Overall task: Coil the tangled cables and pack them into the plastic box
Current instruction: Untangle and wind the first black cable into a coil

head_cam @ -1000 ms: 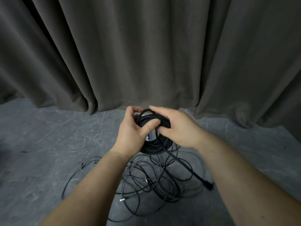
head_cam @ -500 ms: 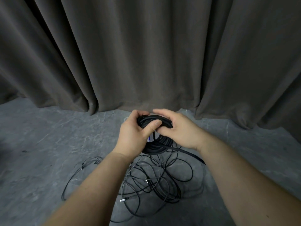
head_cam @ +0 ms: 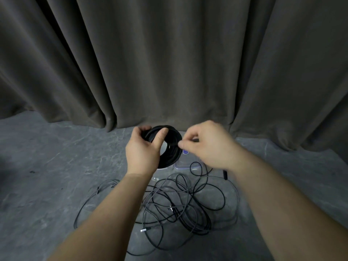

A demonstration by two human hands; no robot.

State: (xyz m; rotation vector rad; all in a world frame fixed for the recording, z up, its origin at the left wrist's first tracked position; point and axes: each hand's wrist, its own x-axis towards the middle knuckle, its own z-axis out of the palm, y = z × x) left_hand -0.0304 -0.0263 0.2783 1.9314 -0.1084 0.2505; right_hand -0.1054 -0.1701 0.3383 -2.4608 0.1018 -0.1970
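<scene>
My left hand (head_cam: 144,151) grips a thick black cable coil (head_cam: 170,153), thumb across its top rim, holding it up above the floor. My right hand (head_cam: 206,146) is beside the coil's right edge, fingers curled and pinching the black cable where it leaves the coil. That cable's plug end (head_cam: 225,174) dangles below my right wrist. A clear plastic box (head_cam: 185,163) with a blue label lies on the floor behind the coil, mostly hidden. A tangle of thin black and grey cables (head_cam: 178,206) sprawls on the floor under my forearms.
The grey concrete floor (head_cam: 47,166) stretches to both sides. A dark grey curtain (head_cam: 169,63) hangs across the whole back, reaching the floor just behind the coil. A silver connector (head_cam: 143,230) lies at the tangle's near edge.
My right hand has come off the coil's top and moved right, pulling the cable's tail with it. The coil has opened into a wider ring, and the plastic box shows behind it.
</scene>
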